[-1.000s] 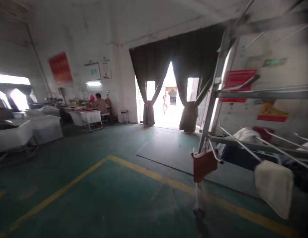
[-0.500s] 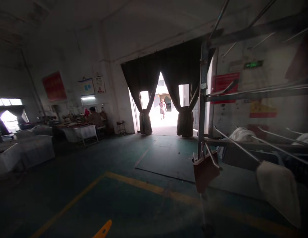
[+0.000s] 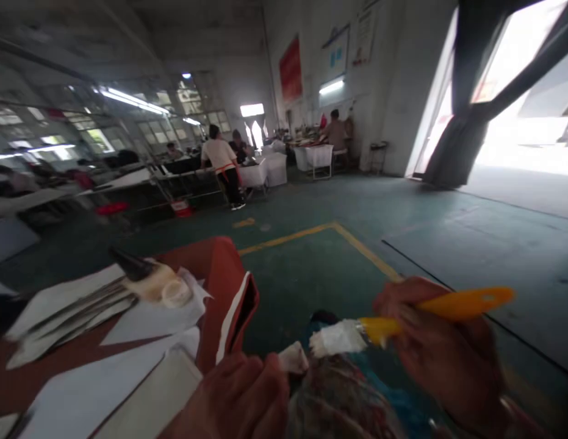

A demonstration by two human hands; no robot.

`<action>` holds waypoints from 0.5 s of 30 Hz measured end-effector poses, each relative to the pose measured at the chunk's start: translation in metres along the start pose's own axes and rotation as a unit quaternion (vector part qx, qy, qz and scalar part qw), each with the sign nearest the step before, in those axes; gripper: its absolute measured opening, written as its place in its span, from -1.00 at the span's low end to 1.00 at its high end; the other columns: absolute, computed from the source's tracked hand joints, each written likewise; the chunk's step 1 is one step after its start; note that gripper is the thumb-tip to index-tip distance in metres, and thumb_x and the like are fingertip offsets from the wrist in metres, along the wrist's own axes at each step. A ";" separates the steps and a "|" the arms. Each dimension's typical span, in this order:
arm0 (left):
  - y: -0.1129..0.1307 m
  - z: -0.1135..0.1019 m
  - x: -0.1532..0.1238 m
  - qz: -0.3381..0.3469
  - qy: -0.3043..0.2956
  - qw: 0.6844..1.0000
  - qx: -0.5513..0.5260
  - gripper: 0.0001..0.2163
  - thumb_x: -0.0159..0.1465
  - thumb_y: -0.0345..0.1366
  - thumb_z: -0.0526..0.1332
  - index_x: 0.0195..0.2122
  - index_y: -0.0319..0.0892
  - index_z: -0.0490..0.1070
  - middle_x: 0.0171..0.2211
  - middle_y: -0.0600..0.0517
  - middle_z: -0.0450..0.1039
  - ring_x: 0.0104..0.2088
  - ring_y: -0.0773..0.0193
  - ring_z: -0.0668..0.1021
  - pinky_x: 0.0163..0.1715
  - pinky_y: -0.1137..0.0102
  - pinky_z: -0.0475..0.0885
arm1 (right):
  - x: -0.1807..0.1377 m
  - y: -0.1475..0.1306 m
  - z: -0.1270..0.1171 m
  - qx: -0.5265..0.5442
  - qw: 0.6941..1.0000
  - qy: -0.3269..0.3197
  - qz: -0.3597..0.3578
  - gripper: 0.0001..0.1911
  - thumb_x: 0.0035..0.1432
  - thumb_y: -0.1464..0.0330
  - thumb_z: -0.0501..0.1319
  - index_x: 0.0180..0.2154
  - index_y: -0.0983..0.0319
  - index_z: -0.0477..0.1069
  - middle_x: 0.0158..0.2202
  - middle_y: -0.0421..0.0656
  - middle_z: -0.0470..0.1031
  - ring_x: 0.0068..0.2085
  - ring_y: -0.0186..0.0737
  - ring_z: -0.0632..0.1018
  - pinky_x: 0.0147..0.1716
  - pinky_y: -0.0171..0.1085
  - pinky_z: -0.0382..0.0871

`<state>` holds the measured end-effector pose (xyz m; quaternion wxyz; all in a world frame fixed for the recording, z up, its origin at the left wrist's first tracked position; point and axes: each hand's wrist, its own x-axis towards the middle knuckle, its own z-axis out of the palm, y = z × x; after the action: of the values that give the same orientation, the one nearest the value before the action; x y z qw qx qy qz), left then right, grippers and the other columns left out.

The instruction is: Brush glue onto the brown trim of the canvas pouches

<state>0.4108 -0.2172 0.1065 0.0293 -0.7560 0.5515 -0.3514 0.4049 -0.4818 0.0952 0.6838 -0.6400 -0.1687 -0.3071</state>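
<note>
My right hand [image 3: 443, 347] is closed on a yellow-handled brush [image 3: 430, 310] whose white bristles [image 3: 336, 338] point left. My left hand [image 3: 238, 396] is at the bottom middle, its fingers curled around something small and pale [image 3: 293, 358] that I cannot make out. Both hands hover over patterned cloth [image 3: 338, 396] on my lap. To the left lies a red-brown work surface [image 3: 219, 268] with white paper sheets [image 3: 146, 317], a dark-tipped tool and a small roll of tape [image 3: 174, 292].
A green floor with yellow lines [image 3: 311, 231] spreads ahead. A person in a pale shirt [image 3: 222, 164] stands by long tables; another sits at a far table [image 3: 334, 131]. A bright doorway with a dark curtain [image 3: 467, 128] is at the right.
The view has swung from the curtained doorway and metal rack down and left to my lap and work surface. Both hands and the brush have come into view.
</note>
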 end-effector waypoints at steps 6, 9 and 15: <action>-0.008 -0.011 0.015 0.022 -0.002 1.000 0.010 -0.84 0.36 -0.49 0.08 -0.20 -0.23 0.45 -0.33 -0.04 0.60 -0.46 0.29 0.50 -0.43 0.37 0.40 | -0.001 -0.009 0.004 -0.030 0.987 -0.133 -0.079 -0.82 0.39 0.48 0.11 -0.29 0.18 0.38 -0.47 -0.20 0.35 -0.43 -0.28 0.41 -0.41 -0.30 0.28; -0.010 -0.012 0.007 -0.001 0.004 1.000 0.008 -0.88 0.35 -0.47 0.11 -0.20 -0.25 0.43 -0.31 -0.05 0.61 -0.47 0.29 0.52 -0.45 0.37 0.41 | 0.008 -0.018 0.003 -0.117 0.951 -0.243 -0.151 -0.81 0.33 0.54 0.06 -0.33 0.21 0.29 -0.52 -0.25 0.31 -0.50 -0.34 0.37 -0.42 -0.30 0.23; -0.010 0.002 -0.003 -0.020 0.055 0.998 0.012 -0.89 0.37 -0.38 0.20 -0.10 -0.14 0.46 -0.24 0.02 0.61 -0.36 0.32 0.56 -0.29 0.42 0.51 | 0.011 -0.020 0.004 -0.124 0.969 -0.144 -0.157 -0.83 0.33 0.53 0.11 -0.30 0.18 0.35 -0.50 -0.23 0.36 -0.47 -0.32 0.41 -0.40 -0.31 0.28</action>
<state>0.4200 -0.2115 0.1080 0.0013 -0.7460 0.5330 -0.3992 0.4014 -0.4804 0.1182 0.5109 -0.7229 -0.3241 -0.3337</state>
